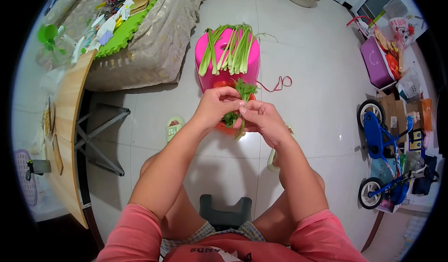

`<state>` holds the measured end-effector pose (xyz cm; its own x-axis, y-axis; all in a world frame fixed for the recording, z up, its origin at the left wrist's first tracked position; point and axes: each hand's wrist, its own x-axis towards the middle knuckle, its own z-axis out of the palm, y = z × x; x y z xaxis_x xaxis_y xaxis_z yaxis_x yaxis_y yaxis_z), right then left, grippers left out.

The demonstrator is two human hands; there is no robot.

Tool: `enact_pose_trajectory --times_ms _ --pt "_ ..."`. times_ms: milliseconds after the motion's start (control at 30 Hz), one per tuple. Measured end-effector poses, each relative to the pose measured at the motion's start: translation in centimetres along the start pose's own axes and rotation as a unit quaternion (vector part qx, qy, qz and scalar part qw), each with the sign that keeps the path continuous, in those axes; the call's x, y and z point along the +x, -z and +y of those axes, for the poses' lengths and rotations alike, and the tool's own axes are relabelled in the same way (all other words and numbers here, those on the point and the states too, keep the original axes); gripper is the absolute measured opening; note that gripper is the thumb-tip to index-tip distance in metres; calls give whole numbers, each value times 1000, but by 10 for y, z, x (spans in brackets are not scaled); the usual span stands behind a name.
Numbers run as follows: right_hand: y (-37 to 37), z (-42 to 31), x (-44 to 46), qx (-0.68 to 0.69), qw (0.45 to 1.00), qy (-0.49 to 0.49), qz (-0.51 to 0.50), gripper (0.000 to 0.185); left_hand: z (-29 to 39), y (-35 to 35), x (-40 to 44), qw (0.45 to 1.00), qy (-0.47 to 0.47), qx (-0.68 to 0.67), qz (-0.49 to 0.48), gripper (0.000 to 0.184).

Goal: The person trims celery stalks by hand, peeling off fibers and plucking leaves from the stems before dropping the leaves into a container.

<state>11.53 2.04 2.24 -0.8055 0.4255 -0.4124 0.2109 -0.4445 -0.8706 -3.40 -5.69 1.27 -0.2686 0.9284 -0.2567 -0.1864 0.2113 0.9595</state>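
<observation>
Both my hands meet in front of me on a leafy celery stalk [245, 90], its green leaves pointing away from me and its stem end toward me. My left hand [217, 104] pinches it from the left, and my right hand [262, 117] closes on it from the right, thumbs nearly touching. Below them sits a red container or bag [226, 83], partly hidden by the hands, with green leaves [230, 118] in it. Just beyond, trimmed celery stalks [240, 52] lie side by side on a pink stool [204, 52].
A red ribbon [280, 83] lies on the tiled floor right of the stool. To the left stand a folding wooden table [74, 98] and a cloth-covered bed or couch [154, 52] with clutter. At right are a blue balance bike [375, 136] and a purple basket [375, 63].
</observation>
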Motion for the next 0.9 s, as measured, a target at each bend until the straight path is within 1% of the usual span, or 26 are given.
enact_pose_trajectory --times_ms 67,100,133,167,233,300,333,367,400,433,500,533,567,633,667,733,833,900 --pt "-6 -4 -4 8 1000 -8 -7 18 2 5 0 1000 -10 -21 -3 14" --pt "-8 -7 -7 6 1000 -5 -9 18 5 7 -2 998 17 -62 -25 12" --pt "-9 -9 -11 32 998 -10 -43 19 7 9 -4 993 44 -103 -47 10" --pt "-10 -11 -14 59 995 -15 -79 19 8 10 -4 993 41 -102 -46 10" --pt "-10 -11 -14 82 991 -19 -100 20 9 12 -5 983 53 -162 -66 9" --pt "-8 -5 -9 71 997 19 4 18 5 12 -2 982 57 -169 -59 11" --pt "-5 1 -1 71 997 20 3 18 2 12 2 988 46 -139 -49 13" --pt "-3 10 7 4 995 67 74 16 0 10 4 993 35 -110 -40 14" --pt "-2 14 12 -64 981 114 145 15 6 3 1 994 32 -104 -11 20" --pt "-2 14 14 -64 981 115 143 15 4 3 2 994 30 -104 -10 20" --pt "-2 13 19 -26 989 82 117 12 0 7 8 998 33 -57 1 22" --pt "-3 16 22 -12 987 96 131 11 -1 9 11 997 42 -63 -7 21" --pt "-5 16 23 -13 987 97 131 11 -1 10 13 997 41 -63 -7 21" --pt "-6 15 25 25 980 91 174 9 -2 11 17 999 27 -39 -6 18" --pt "-7 15 27 25 980 91 174 9 -3 12 17 999 26 -40 -6 18" --pt "-7 13 32 32 973 112 202 10 -3 14 18 999 16 -32 -3 12" --pt "-6 13 37 48 972 105 205 9 -3 17 21 997 36 -57 21 10" --pt "-7 10 35 69 975 89 191 9 -6 19 24 997 27 -71 28 11"
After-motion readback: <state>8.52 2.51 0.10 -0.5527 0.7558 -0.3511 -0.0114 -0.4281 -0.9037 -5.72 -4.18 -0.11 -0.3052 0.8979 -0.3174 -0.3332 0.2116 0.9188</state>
